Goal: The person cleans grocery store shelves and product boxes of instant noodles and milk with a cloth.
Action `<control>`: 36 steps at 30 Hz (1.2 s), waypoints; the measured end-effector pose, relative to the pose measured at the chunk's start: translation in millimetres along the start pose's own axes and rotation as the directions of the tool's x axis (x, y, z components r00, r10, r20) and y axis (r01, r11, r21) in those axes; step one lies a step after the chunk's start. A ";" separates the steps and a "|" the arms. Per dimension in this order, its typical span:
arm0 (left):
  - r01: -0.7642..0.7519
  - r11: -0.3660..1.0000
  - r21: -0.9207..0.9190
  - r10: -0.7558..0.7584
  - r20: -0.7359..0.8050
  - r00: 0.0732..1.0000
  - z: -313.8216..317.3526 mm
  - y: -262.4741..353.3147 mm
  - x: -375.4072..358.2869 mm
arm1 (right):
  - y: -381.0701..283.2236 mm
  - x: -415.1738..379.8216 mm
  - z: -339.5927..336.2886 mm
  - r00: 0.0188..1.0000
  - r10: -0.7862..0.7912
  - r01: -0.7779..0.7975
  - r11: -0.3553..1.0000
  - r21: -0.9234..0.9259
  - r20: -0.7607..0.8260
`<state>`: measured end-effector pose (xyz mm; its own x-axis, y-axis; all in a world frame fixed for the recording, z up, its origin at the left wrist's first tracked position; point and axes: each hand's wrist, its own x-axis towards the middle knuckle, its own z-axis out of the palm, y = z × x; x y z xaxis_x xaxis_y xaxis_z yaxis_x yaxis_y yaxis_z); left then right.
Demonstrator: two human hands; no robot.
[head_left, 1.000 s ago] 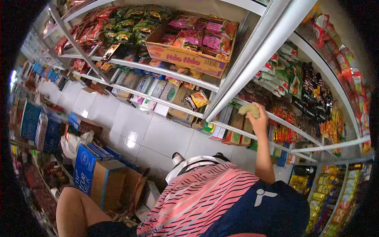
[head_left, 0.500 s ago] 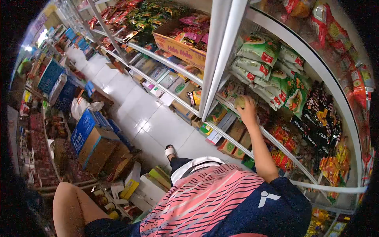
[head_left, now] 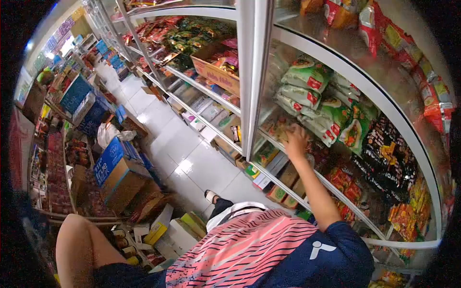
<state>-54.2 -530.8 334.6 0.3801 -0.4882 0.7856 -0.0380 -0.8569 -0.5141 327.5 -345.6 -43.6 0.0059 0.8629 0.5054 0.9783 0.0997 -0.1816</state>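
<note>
My right hand reaches into the glass-fronted shelf, fingers curled over a small yellow-green packet by the shelf's front edge. The packet is blurred, and the hand hides part of it. Just beyond the hand lie stacked green and white bags with red labels. Black packets lie farther right along the same shelf. My left elbow is bent at the lower left, while the left hand itself is out of view.
A white metal post stands left of my right hand. Behind it, an open carton holds packets. Boxes sit on a lower shelf under the front rail. Across the tiled aisle are cardboard cartons and blue boxes.
The view has shifted slightly. My right hand has moved lower and deeper over the small packets, and the yellow-green packet shows less clearly between the fingers.
</note>
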 end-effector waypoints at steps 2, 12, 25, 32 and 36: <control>-0.005 1.000 -0.001 0.005 -0.001 1.000 -0.4 0.5 -0.9 | 1.7 -0.8 -2.1 0.995 0.088 -0.084 0.993 -0.087 0.049; 0.003 0.999 0.032 -0.002 -0.021 1.000 -7.6 20.5 -0.7 | -9.7 61.6 59.7 0.996 -0.056 0.076 0.931 0.356 -0.066; 0.359 0.923 -0.137 -0.374 -0.107 0.921 23.6 -38.4 -62.6 | 23.6 50.9 25.0 0.970 -0.139 -0.009 0.797 0.604 0.198; 0.924 -0.257 -0.285 -0.924 0.354 -0.148 255.9 20.8 -249.8 | 9.3 69.4 104.6 1.000 0.010 -0.011 0.838 0.546 0.005; 0.956 -0.178 -0.232 -0.832 0.555 -0.020 333.8 111.7 -291.7 | 0.7 -9.9 7.2 0.995 0.067 -0.095 0.854 0.512 0.073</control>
<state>139.1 -428.8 -66.9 0.5367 0.8144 0.2207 0.1554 -0.3525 0.9228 326.6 -350.5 -54.8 0.0562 0.9015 0.4290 0.7287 0.2567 -0.6349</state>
